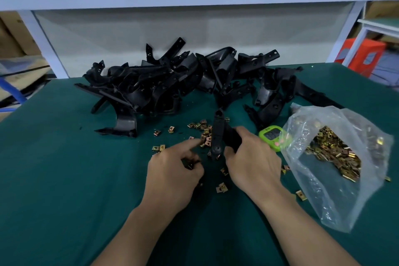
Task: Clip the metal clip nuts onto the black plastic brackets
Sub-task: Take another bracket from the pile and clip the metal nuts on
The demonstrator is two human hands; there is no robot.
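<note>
Black plastic bracket [217,136]: gripped by right hand [252,162], fingers curled round its right side. Long axis runs away from the person, far tip pointing at bracket pile [172,80]. Left hand [172,170]: forefinger stretched to loose clip nuts [205,134] just left of the bracket; other fingers curled, hold unclear. Plastic bag [313,190] of nuts: right of right hand.

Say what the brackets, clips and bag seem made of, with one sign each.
Brackets: probably moulded plastic, matt black, with curved shapes. Clips: metal, apparently plated, from the yellow-gold shine. Bag: thin clear plastic film, crinkled and see-through.
</note>
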